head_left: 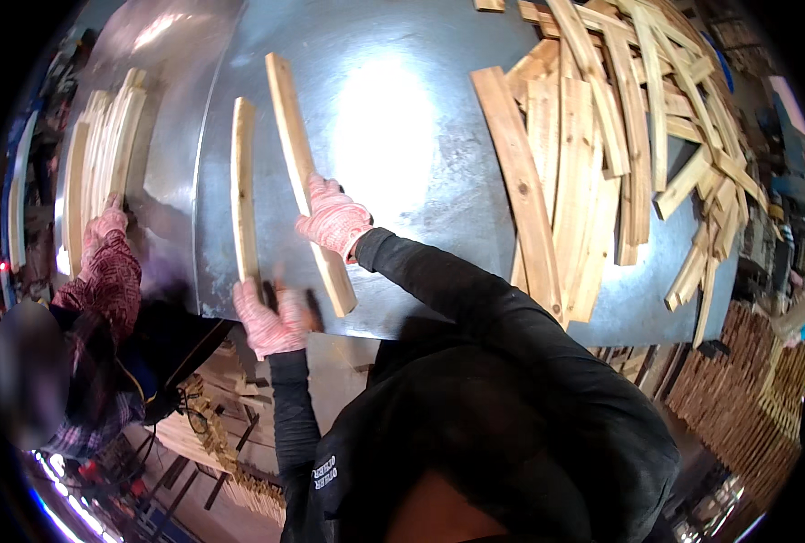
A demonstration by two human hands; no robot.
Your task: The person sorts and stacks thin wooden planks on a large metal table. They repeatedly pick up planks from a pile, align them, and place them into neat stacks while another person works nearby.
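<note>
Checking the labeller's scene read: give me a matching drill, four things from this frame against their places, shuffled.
Things:
1. left hand
2. right hand
3. loose heap of slats
4. co-worker's gloved hand

Places:
A. far right of the metal table
B. pressed on the middle of the longer slat
C. at the near end of the shorter slat, by the table's front edge
D. at the near end of the neat row of slats, far left

Pairs: 1-C, 2-B, 3-A, 4-D
</note>
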